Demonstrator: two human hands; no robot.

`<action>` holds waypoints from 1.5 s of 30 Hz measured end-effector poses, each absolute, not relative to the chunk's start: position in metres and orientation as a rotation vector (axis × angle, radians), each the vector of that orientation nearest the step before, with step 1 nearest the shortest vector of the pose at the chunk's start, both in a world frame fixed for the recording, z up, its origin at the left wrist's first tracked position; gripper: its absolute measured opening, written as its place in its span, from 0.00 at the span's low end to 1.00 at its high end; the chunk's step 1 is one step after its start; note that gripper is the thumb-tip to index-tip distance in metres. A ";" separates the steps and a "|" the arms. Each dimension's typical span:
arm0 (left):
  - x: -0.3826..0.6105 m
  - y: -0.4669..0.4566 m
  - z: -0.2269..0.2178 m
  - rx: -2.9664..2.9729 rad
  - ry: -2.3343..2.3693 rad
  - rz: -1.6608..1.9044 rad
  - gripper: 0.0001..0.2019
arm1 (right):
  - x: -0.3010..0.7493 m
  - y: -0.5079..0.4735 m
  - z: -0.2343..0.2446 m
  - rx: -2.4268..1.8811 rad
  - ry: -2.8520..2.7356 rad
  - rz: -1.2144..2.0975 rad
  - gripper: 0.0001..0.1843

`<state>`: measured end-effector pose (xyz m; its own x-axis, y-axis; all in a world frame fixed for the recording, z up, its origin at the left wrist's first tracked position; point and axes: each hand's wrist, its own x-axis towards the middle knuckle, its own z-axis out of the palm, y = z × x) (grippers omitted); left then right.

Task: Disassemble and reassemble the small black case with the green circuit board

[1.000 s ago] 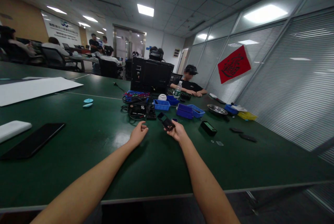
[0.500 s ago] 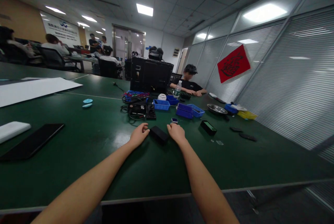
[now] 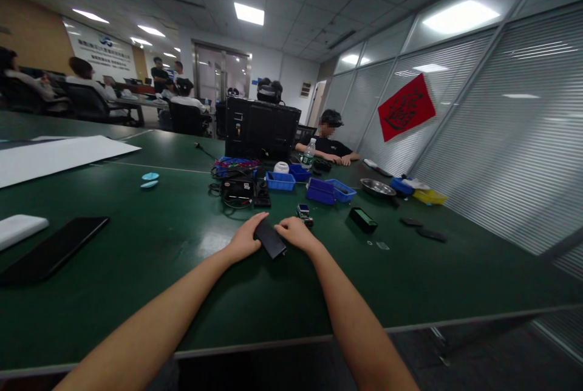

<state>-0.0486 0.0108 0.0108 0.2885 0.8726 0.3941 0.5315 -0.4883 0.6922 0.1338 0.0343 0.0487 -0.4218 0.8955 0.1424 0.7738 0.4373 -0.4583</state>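
Observation:
A black rectangular box (image 3: 272, 240) is tilted between my hands, just over or on the green table (image 3: 218, 312). My left hand (image 3: 246, 239) grips its left side, fingers along the far end and thumb near the left edge. My right hand (image 3: 295, 233) is closed with its fingertips against the box's right edge near the far end. Just beyond my right hand lies a small electronic module (image 3: 304, 213) with a little screen. To the right sits an open black case (image 3: 363, 220) with a green inside.
Blue bins (image 3: 321, 192), cables and a black power unit (image 3: 237, 189) stand ahead, before a monitor (image 3: 263, 127). A metal bowl (image 3: 378, 187) and flat black pieces (image 3: 430, 235) lie right. Left are a black panel (image 3: 57, 248) and white paper. A person (image 3: 330, 142) sits opposite.
My left hand has closed on the box's side, and my right hand has come left onto its edge. The box has turned and tilted. More of the small module now shows.

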 end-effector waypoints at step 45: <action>-0.048 0.003 0.016 2.276 1.190 0.796 0.34 | 0.217 0.084 0.029 -2.197 -1.603 0.187 0.24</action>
